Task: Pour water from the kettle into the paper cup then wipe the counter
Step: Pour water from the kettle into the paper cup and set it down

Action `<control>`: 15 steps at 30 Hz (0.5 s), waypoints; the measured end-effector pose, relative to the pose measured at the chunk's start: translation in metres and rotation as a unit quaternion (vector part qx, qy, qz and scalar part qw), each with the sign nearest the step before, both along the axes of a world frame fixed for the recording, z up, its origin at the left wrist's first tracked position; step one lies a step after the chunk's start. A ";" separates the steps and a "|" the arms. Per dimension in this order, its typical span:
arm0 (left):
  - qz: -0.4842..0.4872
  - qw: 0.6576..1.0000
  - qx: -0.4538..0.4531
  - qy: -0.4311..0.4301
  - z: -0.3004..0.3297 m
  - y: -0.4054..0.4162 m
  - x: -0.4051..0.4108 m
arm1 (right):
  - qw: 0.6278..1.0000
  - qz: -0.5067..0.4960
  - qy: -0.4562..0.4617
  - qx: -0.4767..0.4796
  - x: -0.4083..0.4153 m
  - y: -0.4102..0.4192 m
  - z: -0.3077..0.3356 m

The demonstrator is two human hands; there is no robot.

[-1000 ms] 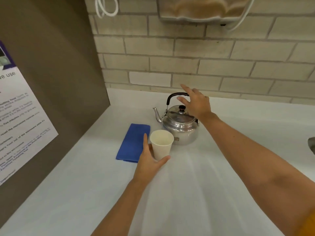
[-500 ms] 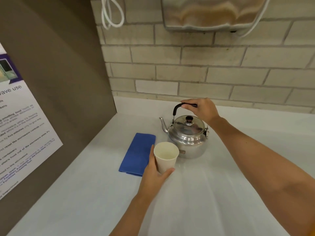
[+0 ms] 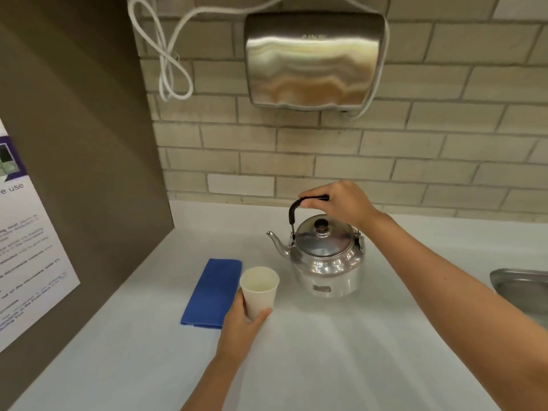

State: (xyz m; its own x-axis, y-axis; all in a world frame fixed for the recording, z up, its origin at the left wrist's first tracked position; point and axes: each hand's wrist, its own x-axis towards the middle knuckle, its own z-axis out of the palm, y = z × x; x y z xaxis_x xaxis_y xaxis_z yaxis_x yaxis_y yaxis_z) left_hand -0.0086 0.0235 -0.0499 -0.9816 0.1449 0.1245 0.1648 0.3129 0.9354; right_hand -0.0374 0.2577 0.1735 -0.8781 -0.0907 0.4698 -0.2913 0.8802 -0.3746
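Observation:
A shiny steel kettle (image 3: 326, 264) with a black handle stands on the white counter (image 3: 341, 351), spout pointing left. My right hand (image 3: 341, 203) is closed over the top of its handle. A white paper cup (image 3: 260, 287) stands just left of and in front of the kettle, tilted slightly, and looks empty. My left hand (image 3: 241, 324) is wrapped around the cup's lower part. A folded blue cloth (image 3: 212, 292) lies flat on the counter to the left of the cup.
A brown side panel with a printed notice (image 3: 26, 262) borders the counter on the left. A steel hand dryer (image 3: 314, 59) and a looped white cable (image 3: 166, 60) hang on the brick wall. A metal sink rim (image 3: 522, 286) shows at the right edge.
My right hand went from hovering open over the kettle to gripping its handle. My left hand stays on the cup. The camera tilted upward.

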 end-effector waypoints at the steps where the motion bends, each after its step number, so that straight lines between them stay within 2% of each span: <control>1: 0.001 1.000 -0.001 0.002 0.000 0.000 0.000 | 1.000 0.005 -0.012 0.014 0.006 -0.001 0.005; 8: 0.005 1.000 -0.010 0.004 0.003 0.000 0.002 | 0.990 0.018 -0.072 0.118 0.031 -0.020 0.033; 15: 0.003 1.000 -0.017 0.008 0.003 -0.001 0.001 | 0.965 0.051 -0.076 0.244 0.041 -0.052 0.046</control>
State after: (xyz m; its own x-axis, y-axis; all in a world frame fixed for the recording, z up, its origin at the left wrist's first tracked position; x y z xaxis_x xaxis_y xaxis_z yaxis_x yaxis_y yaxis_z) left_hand -0.0072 0.0225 -0.0474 -0.9805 0.1428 0.1351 0.1773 0.3454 0.9216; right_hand 0.0040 0.2062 0.2198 -0.9080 -0.3591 0.2160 -0.3608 0.9321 0.0327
